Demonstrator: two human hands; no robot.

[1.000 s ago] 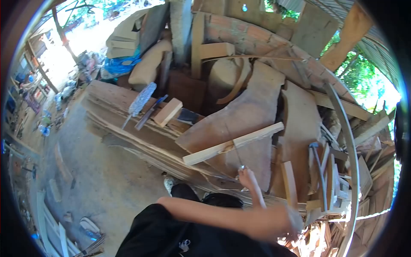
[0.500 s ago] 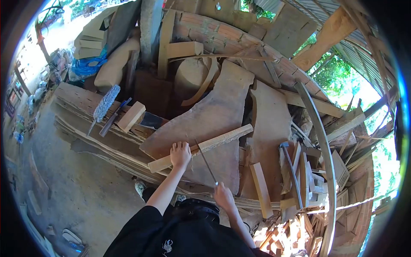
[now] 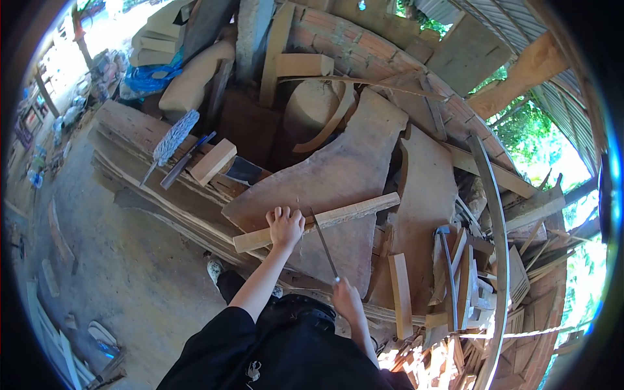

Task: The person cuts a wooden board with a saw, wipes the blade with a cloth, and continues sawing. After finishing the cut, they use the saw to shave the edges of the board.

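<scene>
A long narrow wooden strip [image 3: 354, 211] with one rough edge lies across a broad flat board [image 3: 325, 175]. My left hand [image 3: 285, 225] is wrapped over the strip left of its middle, pressing it against the board. A thin dark blade [image 3: 325, 246] crosses the strip just right of that hand and slants down toward me. My right hand [image 3: 346, 298] is closed around the near end of this tool, below the board's edge. The handle itself is mostly hidden in the fist.
At the left on stacked planks [image 3: 136, 127] lie a fluffy grey duster [image 3: 175, 138], a dark tool [image 3: 188, 159] and a wooden block [image 3: 214, 162]. A hammer [image 3: 448, 276] and offcuts sit at the right, near a long curved strip [image 3: 497, 221].
The view has shifted, so the scene appears farther right. My left hand still holds the strip, and my right hand still grips the bladed tool across it.
</scene>
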